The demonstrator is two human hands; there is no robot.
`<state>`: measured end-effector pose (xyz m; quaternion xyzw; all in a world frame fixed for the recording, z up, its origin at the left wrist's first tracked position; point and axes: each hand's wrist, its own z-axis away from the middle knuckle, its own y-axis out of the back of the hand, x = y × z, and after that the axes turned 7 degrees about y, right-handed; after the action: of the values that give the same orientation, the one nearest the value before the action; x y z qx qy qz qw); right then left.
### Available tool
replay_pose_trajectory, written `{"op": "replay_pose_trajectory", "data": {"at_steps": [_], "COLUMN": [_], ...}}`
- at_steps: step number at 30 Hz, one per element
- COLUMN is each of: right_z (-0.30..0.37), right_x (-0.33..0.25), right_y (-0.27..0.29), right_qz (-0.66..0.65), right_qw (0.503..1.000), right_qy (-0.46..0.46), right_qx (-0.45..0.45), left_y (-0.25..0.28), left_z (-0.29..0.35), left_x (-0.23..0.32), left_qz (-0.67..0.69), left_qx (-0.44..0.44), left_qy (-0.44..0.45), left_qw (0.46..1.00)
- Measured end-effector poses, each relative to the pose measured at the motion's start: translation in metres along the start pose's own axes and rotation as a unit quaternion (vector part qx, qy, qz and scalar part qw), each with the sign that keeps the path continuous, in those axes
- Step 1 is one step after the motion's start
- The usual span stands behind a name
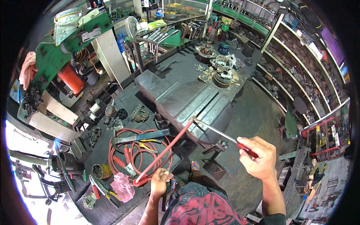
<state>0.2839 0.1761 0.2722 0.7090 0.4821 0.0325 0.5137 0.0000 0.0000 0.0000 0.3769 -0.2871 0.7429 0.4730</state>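
Observation:
My right hand [257, 156] is wrapped round the red handle of a screwdriver [219, 132]. The screwdriver's long shaft points up and left, its tip at the small metal-coloured end of a red rod-like piece [165, 150]. That piece slants down to a thicker red end near my left hand [161, 180]. The left fingers are pinched together beside this red end; what they hold, if anything, is too small to make out. Behind the screwdriver tip lies a heavy grey metal block with slots [187, 103], on the dark bench.
Left of my hands lie a coiled red hose [125, 137], a hammer [142, 137], pliers [107, 193], a pink rag [123, 186] and a tin [102, 171]. Greasy machine parts [222, 77] stand on the far bench. Shelves of parts [300, 67] line the right.

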Motion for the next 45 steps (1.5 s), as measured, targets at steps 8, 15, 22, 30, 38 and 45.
{"op": "replay_pose_trajectory", "data": {"at_steps": [8, 15, 22, 30, 38, 45], "right_z": [0.013, 0.016, 0.015, 0.022, 0.016, -0.015], "right_x": [0.008, 0.011, 0.014, 0.014, 0.010, 0.000], "right_y": [-0.005, -0.012, -0.016, -0.018, -0.018, 0.016], "right_qz": [-0.025, -0.057, -0.039, -0.050, -0.045, 0.042], "right_qw": [0.999, 0.997, 0.999, 0.997, 0.998, 0.998], "right_qy": [-0.018, -0.035, -0.019, -0.045, -0.041, 0.038], "right_qx": [0.020, 0.034, 0.028, 0.037, 0.031, -0.015], "left_y": [-0.010, -0.011, -0.012, -0.014, -0.017, -0.019], "left_z": [0.000, 0.003, 0.004, 0.005, 0.006, 0.001], "left_x": [0.001, 0.001, 0.004, 0.003, 0.009, 0.002], "left_qz": [-0.009, -0.002, 0.001, -0.014, -0.014, 0.005], "left_qx": [-0.007, -0.011, -0.017, -0.013, -0.019, -0.020], "left_qy": [0.002, -0.021, -0.018, -0.020, -0.017, 0.002], "left_qw": [1.000, 1.000, 1.000, 1.000, 1.000, 1.000]}}
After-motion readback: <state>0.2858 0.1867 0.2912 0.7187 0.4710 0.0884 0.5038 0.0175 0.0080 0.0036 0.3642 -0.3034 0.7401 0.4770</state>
